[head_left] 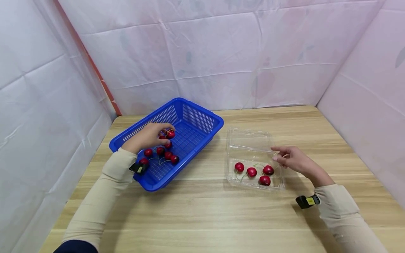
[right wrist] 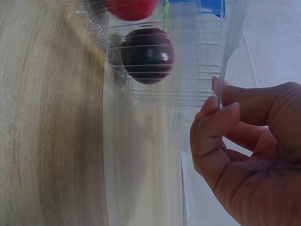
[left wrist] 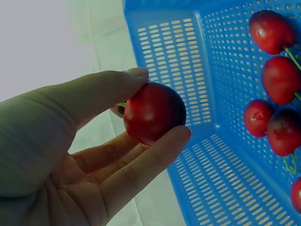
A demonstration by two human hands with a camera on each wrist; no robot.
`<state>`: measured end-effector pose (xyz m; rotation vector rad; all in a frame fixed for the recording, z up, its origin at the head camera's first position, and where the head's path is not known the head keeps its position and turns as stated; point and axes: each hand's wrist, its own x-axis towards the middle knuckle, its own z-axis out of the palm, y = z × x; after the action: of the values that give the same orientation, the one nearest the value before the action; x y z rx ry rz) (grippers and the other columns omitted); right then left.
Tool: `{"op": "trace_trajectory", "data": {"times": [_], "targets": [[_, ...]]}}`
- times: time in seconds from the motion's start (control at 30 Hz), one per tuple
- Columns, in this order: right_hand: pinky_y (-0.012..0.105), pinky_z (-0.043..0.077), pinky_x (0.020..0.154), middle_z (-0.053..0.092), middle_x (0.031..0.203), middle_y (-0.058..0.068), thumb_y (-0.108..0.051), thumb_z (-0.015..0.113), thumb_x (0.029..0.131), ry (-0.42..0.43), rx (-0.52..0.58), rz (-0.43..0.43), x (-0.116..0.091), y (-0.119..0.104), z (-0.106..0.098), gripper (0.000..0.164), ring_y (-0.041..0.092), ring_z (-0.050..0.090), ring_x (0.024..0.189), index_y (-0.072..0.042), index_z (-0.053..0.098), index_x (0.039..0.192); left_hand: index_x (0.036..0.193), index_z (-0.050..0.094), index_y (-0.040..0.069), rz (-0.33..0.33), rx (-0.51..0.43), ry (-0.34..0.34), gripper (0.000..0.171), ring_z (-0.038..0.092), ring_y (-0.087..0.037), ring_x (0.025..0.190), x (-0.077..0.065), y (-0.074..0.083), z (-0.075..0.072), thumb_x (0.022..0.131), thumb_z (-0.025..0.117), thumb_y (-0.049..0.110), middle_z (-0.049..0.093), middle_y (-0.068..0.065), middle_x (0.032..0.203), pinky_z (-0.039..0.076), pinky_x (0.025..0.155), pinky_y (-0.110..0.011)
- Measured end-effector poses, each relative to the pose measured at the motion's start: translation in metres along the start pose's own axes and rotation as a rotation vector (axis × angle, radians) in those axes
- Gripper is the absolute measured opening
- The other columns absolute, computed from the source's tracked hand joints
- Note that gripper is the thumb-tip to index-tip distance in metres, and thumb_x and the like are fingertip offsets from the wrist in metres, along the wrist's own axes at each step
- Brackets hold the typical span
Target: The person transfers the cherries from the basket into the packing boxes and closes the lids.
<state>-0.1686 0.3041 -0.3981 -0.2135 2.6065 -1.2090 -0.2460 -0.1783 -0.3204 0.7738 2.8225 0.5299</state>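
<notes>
My left hand is over the blue basket and pinches a dark red cherry between thumb and fingers. A bit of green stem shows behind that cherry in the left wrist view. Several more cherries with stems lie in the basket, below and around the hand. On the right, a clear plastic clamshell box stands with its lid folded back. Several cherries sit inside it. My right hand pinches the box's right rim between thumb and fingers.
Both containers stand on a light wood-grain table, the basket left and the box right. A pale cloth walls off the back and both sides. A small black camera is strapped to the right wrist.
</notes>
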Motion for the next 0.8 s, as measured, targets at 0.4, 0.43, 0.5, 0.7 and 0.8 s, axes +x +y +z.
{"op": "trace_trajectory", "data": {"times": [0.4, 0.43, 0.5, 0.7, 0.8], "targets": [[0.029, 0.045, 0.056, 0.053, 0.084, 0.01, -0.012, 0.056, 0.097, 0.0, -0.002, 0.011, -0.001, -0.002, 0.002, 0.05, 0.013, 0.05, 0.065, 0.011, 0.04, 0.138, 0.128, 0.058, 0.011, 0.049, -0.015, 0.099, 0.045, 0.06, -0.028, 0.104, -0.022, 0.022, -0.01, 0.085, 0.073, 0.014, 0.064, -0.009, 0.117, 0.051, 0.087, -0.045], [0.029, 0.045, 0.056, 0.053, 0.084, 0.01, -0.012, 0.056, 0.097, 0.0, -0.003, 0.009, -0.001, -0.002, 0.001, 0.05, 0.013, 0.05, 0.066, 0.011, 0.04, 0.138, 0.128, 0.058, 0.011, 0.059, -0.018, 0.112, 0.046, 0.06, -0.028, 0.104, -0.024, 0.024, -0.011, 0.085, 0.073, 0.015, 0.064, -0.009, 0.117, 0.051, 0.086, -0.045], [0.029, 0.045, 0.056, 0.053, 0.084, 0.01, -0.011, 0.056, 0.097, 0.0, -0.003, 0.004, -0.001, -0.002, 0.001, 0.05, 0.012, 0.05, 0.065, 0.011, 0.04, 0.138, 0.129, 0.058, 0.011, 0.077, -0.029, 0.134, 0.046, 0.06, -0.028, 0.105, -0.028, 0.029, -0.013, 0.085, 0.073, 0.015, 0.064, -0.009, 0.117, 0.051, 0.087, -0.045], [0.029, 0.045, 0.056, 0.052, 0.082, 0.01, -0.011, 0.056, 0.097, -0.001, 0.005, -0.006, -0.001, -0.001, 0.001, 0.05, 0.012, 0.05, 0.064, 0.012, 0.04, 0.138, 0.125, 0.06, 0.012, 0.141, -0.05, 0.194, 0.043, 0.061, -0.022, 0.099, -0.038, 0.051, -0.014, 0.084, 0.074, 0.014, 0.065, -0.006, 0.114, 0.051, 0.084, -0.042], [0.029, 0.045, 0.056, 0.052, 0.082, 0.009, -0.011, 0.056, 0.097, 0.001, 0.0, -0.007, -0.001, -0.001, 0.001, 0.05, 0.012, 0.049, 0.064, 0.012, 0.04, 0.138, 0.124, 0.061, 0.011, 0.188, -0.031, 0.213, 0.042, 0.061, -0.02, 0.095, -0.043, 0.064, -0.013, 0.084, 0.074, 0.015, 0.066, -0.005, 0.113, 0.051, 0.084, -0.04]]}}
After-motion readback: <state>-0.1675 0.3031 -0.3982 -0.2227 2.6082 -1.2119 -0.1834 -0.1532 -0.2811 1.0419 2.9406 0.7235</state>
